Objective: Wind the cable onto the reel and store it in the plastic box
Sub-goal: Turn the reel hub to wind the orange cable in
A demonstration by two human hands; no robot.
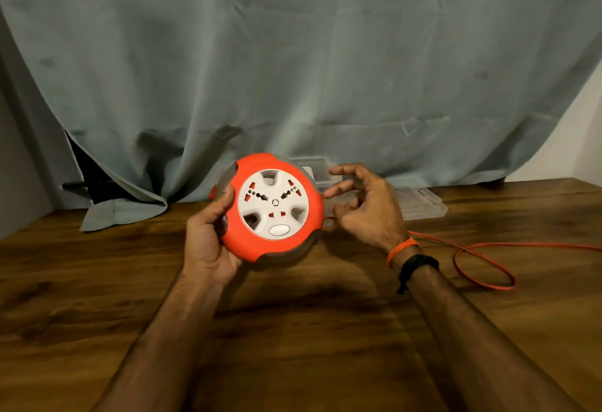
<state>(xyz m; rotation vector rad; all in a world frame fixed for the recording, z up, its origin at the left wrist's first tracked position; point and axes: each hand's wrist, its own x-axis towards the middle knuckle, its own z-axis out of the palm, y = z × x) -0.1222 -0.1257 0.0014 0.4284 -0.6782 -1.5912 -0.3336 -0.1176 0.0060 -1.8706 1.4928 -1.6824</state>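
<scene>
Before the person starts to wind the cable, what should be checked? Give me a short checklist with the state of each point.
1. Left hand has a firm grip on the round orange-and-white cable reel: ok.
2. Right hand holds the thin orange cable: cannot tell.
3. Cable fully wound: not ok, a loop lies on the brown wooden table.
4. Loose cable free of knots: cannot tell.
5. Clear plastic box within reach behind the reel: ok.
</scene>
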